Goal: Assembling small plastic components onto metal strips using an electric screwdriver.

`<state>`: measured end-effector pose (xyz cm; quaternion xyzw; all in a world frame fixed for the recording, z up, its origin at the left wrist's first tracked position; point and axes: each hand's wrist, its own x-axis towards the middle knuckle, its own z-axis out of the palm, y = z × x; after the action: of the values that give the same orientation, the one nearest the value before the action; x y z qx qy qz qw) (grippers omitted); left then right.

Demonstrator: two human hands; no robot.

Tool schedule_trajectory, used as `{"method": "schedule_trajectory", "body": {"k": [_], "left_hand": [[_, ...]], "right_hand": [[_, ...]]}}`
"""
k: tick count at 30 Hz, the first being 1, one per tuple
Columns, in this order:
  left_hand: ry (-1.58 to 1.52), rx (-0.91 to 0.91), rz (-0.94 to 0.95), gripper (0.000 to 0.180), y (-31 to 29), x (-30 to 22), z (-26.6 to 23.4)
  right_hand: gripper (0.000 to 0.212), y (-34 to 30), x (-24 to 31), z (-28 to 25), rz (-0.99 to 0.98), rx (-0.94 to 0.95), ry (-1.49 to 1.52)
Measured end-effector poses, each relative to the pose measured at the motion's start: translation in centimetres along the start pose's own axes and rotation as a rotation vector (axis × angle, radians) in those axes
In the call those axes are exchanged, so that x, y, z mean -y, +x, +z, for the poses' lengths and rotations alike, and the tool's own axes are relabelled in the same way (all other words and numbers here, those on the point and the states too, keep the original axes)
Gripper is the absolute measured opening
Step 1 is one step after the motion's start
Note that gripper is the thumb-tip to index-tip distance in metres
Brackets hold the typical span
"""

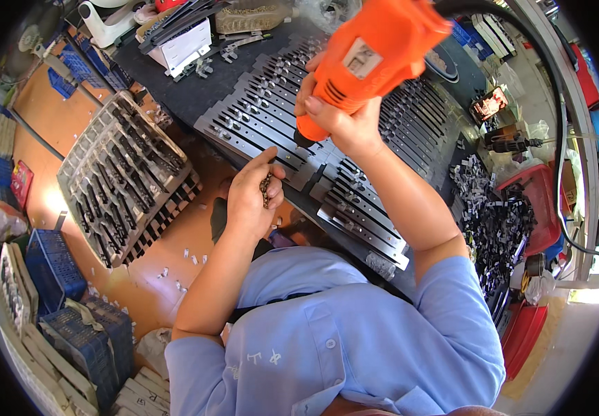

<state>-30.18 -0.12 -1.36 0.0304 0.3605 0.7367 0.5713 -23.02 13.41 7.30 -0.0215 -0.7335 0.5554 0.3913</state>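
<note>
My right hand [356, 130] grips an orange power drill [382, 48] from above the bench, its dark nose pointing down at a row of metal strips [240, 132]. A black cord leads from its top end. Just left of the nose, my left hand [247, 201] has its lower fingers curled round several small brass-coloured screws [265, 187], while the index finger reaches toward the strips. Small metal clips [261, 93] sit in rows along those strips. Whether the drill tip touches a screw cannot be made out.
A stack of trays with dark slotted parts [122, 166] stands left of the bench. Blue crates [56, 263] lie beyond it. On the right are a heap of small black and silver parts [490, 215] and a red tub [538, 208]. A white box [185, 48] stands at the back.
</note>
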Motion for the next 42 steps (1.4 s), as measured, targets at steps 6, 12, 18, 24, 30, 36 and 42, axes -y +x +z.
{"method": "schedule_trajectory", "body": {"k": [6, 12, 18, 24, 30, 36, 42], "left_hand": [[0.029, 0.041, 0.109, 0.019, -0.2, 0.2, -0.6], [-0.009, -0.022, 0.054, 0.014, -0.4, -0.1, -0.8], [-0.003, -0.026, 0.077, 0.013, -0.7, 0.0, -1.1], [-0.013, 0.019, 0.091, 0.011, -0.2, 0.2, -1.4], [-0.071, 0.059, 0.045, 0.012, 0.5, 0.6, -1.3], [-0.150, 0.071, -0.039, 0.016, 0.2, 1.4, -0.1], [-0.237, 0.196, -0.062, 0.015, 0.2, 1.7, -0.4]], "right_hand": [[0.033, -0.2, -1.3, 0.2, 0.054, -0.044, -0.027], [0.035, -0.3, -1.4, 0.4, 0.037, 0.015, -0.073], [0.037, -0.5, -1.4, 0.7, 0.069, 0.006, -0.076], [0.040, -0.2, -1.5, 0.4, 0.049, -0.003, -0.078], [0.038, 1.0, 1.5, 1.1, 0.035, -0.132, 0.181], [0.050, 1.0, 2.6, 0.5, -0.003, -0.034, 0.225], [0.049, 0.7, 3.0, 0.3, -0.007, -0.040, 0.263]]}}
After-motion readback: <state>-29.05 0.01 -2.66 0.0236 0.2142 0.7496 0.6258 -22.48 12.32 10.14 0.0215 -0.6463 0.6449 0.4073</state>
